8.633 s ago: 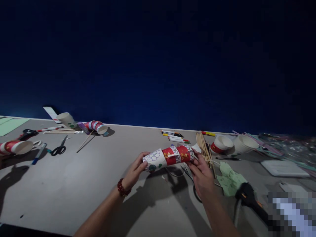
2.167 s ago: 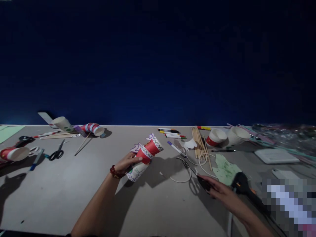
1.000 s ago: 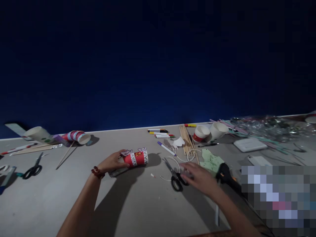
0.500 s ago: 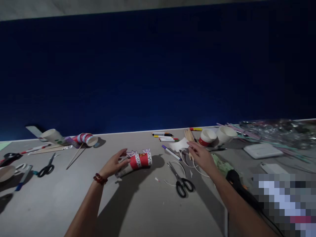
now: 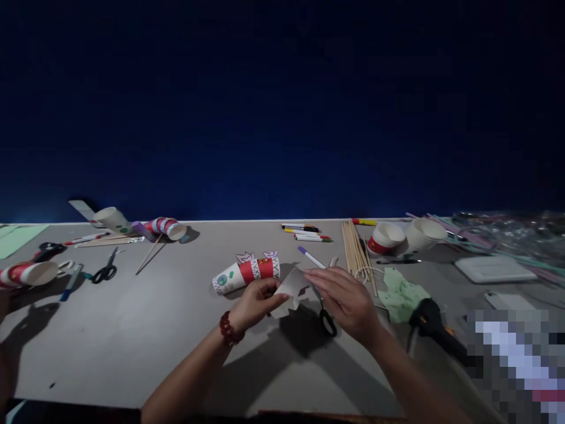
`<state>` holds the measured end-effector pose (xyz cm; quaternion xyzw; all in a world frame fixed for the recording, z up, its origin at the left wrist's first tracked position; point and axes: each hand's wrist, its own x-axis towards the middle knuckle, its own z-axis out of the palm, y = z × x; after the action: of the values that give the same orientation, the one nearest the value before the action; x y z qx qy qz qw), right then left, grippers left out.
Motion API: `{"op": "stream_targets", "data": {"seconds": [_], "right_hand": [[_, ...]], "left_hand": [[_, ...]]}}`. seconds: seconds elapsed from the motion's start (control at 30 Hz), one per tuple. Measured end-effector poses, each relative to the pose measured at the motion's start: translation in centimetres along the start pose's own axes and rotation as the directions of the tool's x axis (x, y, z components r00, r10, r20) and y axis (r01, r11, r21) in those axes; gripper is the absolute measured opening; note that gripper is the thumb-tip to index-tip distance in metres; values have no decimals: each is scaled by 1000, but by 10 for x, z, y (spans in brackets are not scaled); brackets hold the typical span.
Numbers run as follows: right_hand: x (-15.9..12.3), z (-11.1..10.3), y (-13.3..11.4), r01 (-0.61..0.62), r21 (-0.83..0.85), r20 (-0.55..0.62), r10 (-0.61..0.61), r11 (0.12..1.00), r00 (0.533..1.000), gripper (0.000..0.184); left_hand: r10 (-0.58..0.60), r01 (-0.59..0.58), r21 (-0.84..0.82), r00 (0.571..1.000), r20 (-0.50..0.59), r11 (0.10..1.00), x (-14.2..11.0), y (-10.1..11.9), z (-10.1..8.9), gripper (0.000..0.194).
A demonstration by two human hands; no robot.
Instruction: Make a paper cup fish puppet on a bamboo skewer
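Note:
Between my hands is a curved piece of white paper with a ragged lower edge. My left hand, with a red bead bracelet at the wrist, pinches its left side between thumb and fingers. The fingers of my right hand close on its upper right edge; the thumb is hidden. Just behind my left hand lie joined paper cups on their side, red and white with drawn zigzags and purple-outlined paper shapes. Black-handled scissors lie partly covered under my right hand, beside a purple-capped marker.
Several markers, wooden sticks and paper cups lie at the back. A green crumpled sheet and a black glue gun are on the right. Other scissors and decorated cups sit left.
My left hand has left the joined cups and moved right onto the white paper. My right hand has brought the paper left and nearer, over the scissors. The camera view has shifted.

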<state>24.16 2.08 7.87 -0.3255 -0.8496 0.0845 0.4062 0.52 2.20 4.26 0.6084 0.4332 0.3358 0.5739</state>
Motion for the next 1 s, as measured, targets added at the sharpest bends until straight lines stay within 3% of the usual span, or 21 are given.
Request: {"op": "stream_targets", "data": {"seconds": [0.07, 0.13, 0.2, 0.23, 0.3, 0.37, 0.43, 0.53, 0.6, 0.63, 0.7, 0.77, 0.8, 0.87, 1.0], "right_hand": [[-3, 3, -5, -82, 94, -12, 83, 992, 996, 33], [-9, 8, -10, -201, 219, -52, 217, 955, 975, 23], [-16, 15, -16, -344, 412, -92, 414, 844, 905, 19], [-19, 19, -19, -410, 527, -75, 522, 744, 850, 24], [-24, 29, -25, -513, 713, 106, 650, 477, 752, 32], [-26, 38, -31, -596, 766, 337, 639, 241, 691, 43], [-27, 45, -35, -656, 743, 460, 608, 137, 647, 50], [-29, 50, -35, -677, 727, 449, 666, 115, 595, 42], [-31, 50, -32, -684, 721, 428, 704, 113, 567, 40], [-32, 50, -30, -689, 716, 422, 715, 114, 557, 40], [-33, 48, -26, -694, 709, 415, 723, 123, 552, 41], [-35, 48, -23, -693, 709, 410, 724, 129, 555, 41], [-36, 48, -22, -690, 712, 404, 726, 134, 557, 41], [-38, 49, -19, -687, 710, 392, 724, 153, 567, 41], [-43, 49, -15, -711, 681, 386, 739, 175, 552, 43]], "left_hand": [[-3, 0, -32, 997, -83, 999, -4, -6, 1, 31], [160, -148, 70, 959, -233, 987, -9, -9, 0, 25], [419, -338, 283, 853, -311, 898, -14, -13, -2, 17], [534, -406, 394, 790, -302, 825, -17, -15, -4, 16], [676, -481, 554, 703, -220, 680, -21, -21, -7, 18], [724, -512, 623, 678, -130, 591, -23, -27, -10, 20], [745, -537, 635, 660, -94, 556, -24, -32, -11, 20], [764, -543, 606, 621, -175, 581, -23, -32, -9, 19], [708, -519, 511, 638, -302, 685, -20, -29, -6, 22], [637, -501, 404, 679, -364, 765, -19, -26, -5, 27], [412, -414, 92, 804, -428, 905, -16, -21, -2, 32], [184, -276, -205, 907, -379, 939, -15, -19, -1, 33], [104, -214, -301, 934, -342, 929, -14, -18, -1, 38], [40, -155, -385, 956, -290, 910, -14, -17, -1, 44], [115, -196, -283, 954, -277, 939, -17, -13, -3, 35]]}}
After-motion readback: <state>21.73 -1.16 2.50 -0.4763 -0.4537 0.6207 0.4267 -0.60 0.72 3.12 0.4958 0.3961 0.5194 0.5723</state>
